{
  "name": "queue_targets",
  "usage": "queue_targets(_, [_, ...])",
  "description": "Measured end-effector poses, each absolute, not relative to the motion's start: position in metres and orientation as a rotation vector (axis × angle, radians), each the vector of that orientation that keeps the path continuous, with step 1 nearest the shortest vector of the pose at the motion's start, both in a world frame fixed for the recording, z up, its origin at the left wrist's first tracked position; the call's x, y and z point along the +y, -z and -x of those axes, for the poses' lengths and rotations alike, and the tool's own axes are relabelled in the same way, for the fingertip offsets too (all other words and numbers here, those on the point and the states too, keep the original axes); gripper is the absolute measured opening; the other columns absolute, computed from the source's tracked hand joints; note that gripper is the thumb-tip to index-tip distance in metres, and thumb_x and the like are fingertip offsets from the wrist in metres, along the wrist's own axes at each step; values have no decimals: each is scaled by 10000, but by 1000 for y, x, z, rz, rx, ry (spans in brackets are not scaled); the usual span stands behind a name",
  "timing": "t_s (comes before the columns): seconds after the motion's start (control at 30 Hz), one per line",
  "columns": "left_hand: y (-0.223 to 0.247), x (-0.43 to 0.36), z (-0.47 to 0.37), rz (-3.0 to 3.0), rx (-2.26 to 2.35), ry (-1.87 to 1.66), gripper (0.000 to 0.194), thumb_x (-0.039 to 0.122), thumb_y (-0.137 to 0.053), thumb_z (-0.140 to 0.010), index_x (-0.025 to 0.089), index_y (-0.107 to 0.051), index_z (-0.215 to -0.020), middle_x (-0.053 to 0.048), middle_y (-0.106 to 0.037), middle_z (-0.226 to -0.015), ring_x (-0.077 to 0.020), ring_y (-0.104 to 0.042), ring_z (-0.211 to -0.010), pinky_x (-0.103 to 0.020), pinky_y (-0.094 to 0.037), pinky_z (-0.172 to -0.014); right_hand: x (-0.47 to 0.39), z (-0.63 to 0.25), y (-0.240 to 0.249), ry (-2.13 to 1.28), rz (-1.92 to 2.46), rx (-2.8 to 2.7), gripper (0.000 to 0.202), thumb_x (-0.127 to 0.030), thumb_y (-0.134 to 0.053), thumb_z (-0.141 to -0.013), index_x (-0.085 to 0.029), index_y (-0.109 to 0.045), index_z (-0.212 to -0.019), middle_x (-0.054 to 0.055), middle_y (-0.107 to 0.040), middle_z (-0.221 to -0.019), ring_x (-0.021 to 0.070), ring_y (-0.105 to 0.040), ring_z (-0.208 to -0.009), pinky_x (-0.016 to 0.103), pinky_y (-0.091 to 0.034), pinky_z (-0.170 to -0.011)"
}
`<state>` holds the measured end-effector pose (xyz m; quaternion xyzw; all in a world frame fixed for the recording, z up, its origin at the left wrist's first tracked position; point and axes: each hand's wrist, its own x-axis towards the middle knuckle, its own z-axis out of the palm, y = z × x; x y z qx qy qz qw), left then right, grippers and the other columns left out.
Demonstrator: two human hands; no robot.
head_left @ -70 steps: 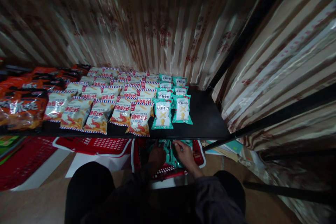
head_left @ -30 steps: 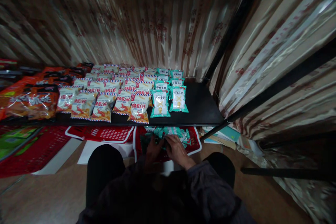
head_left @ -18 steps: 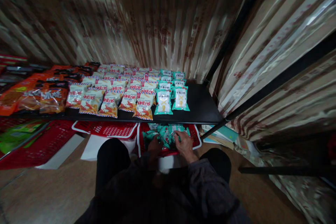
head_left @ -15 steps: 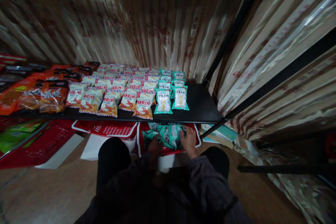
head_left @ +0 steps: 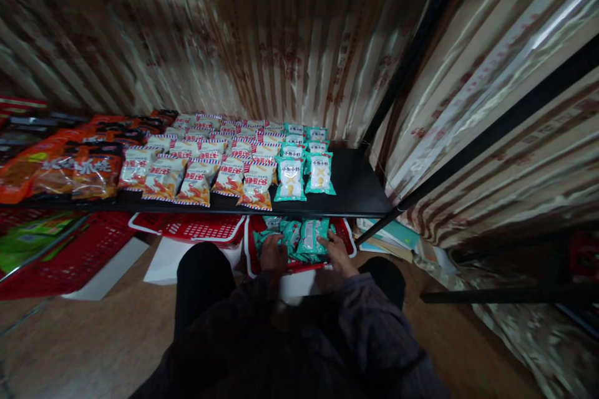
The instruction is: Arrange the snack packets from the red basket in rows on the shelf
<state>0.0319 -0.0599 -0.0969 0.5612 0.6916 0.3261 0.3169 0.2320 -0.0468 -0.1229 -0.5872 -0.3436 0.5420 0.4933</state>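
Below the shelf, a red basket (head_left: 349, 238) holds a heap of teal snack bags (head_left: 291, 234). My right hand (head_left: 337, 250) is closed on the right edge of one teal snack bag (head_left: 312, 237), which lies back side up on top of the heap. At the basket's left part, my left hand (head_left: 274, 254) has its fingers curled among the bags; what is in them, if anything, is hidden. Above, teal and white snack bags (head_left: 291, 179) stand in two columns on the black shelf (head_left: 358, 184).
White and red snack bags (head_left: 196, 181) and orange and black packets (head_left: 96, 171) fill the shelf leftward. More red baskets (head_left: 187, 227) sit under it. A black post (head_left: 393, 218) and papers (head_left: 397, 237) are at right. A striped curtain (head_left: 290, 43) hangs behind.
The teal bag by my right hand has turned and now shows its back more fully. My left hand has risen slightly out of the heap. The shelf bags look unchanged.
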Motion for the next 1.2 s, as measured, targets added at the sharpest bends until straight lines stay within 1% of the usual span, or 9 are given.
queue_targets(0.1, [88,-59,-38,-1429,1735,-891,255,133,-480,-825,196,-648,-1007,-109,-658,-1149,-241,-594,-1118,-373,-418,-1012,-55,-228,115,-1435,1398,-736,347,-358,-766,-599,-234,-639,-898,29,-726,-773,227,-680,-705,324,-514,-591])
queue_targets(0.2, [88,-58,-46,-1334,1642,-869,200,190,-537,-822,197,-660,-979,-85,-713,-993,-229,-654,-963,-362,-464,-929,-59,-226,107,-1535,1343,-694,367,-332,-793,-569,-234,-635,-885,27,-723,-743,233,-689,-697,318,-521,-568])
queue_targets(0.33, [95,-53,-56,-1162,1562,-850,159,291,-602,-812,183,-672,-906,-81,-729,-881,-224,-674,-871,-334,-503,-820,-60,-224,99,-1618,1256,-694,425,-284,-822,-520,-227,-641,-900,21,-739,-784,243,-702,-771,320,-540,-627])
queue_targets(0.5, [94,-44,-61,-959,1509,-921,221,330,-656,-784,172,-667,-938,-81,-726,-856,-219,-683,-835,-312,-517,-754,-62,-220,95,-1698,1156,-717,471,-265,-831,-511,-222,-653,-945,29,-754,-849,257,-705,-858,350,-544,-725])
queue_targets(0.63, [86,-45,-57,-864,1408,-993,237,395,-725,-715,172,-663,-767,-50,-708,-748,-207,-674,-761,-294,-512,-710,-65,-216,94,-1775,1074,-737,473,-251,-847,-515,-230,-667,-951,30,-759,-923,261,-700,-916,368,-534,-800])
queue_targets(0.7, [83,-48,-55,-820,1360,-1027,285,433,-753,-672,175,-652,-738,-32,-696,-713,-192,-662,-718,-283,-506,-676,-67,-216,94,-1791,1060,-742,477,-255,-859,-509,-228,-673,-947,34,-759,-946,266,-695,-946,377,-528,-831])
queue_targets(0.83, [77,-56,-53,-752,1285,-1068,374,462,-807,-582,175,-621,-734,6,-656,-634,-160,-629,-618,-267,-487,-610,-70,-215,90,-1782,1058,-735,450,-370,-857,-552,-211,-683,-935,59,-754,-965,269,-684,-989,390,-523,-860])
queue_targets(0.97, [67,-66,-52,-738,1207,-1070,421,469,-837,-523,173,-597,-701,17,-643,-606,-158,-627,-581,-264,-479,-576,-71,-210,83,-1670,1090,-707,461,-532,-833,-562,-224,-689,-874,47,-760,-919,259,-689,-954,372,-536,-815])
queue_targets(1.2, [44,-73,-46,-746,1108,-1056,444,462,-846,-517,168,-652,-787,-36,-708,-725,-199,-673,-676,-301,-509,-638,-67,-204,69,-1487,1181,-669,462,-534,-848,-499,-236,-709,-823,11,-756,-799,227,-699,-786,333,-528,-720])
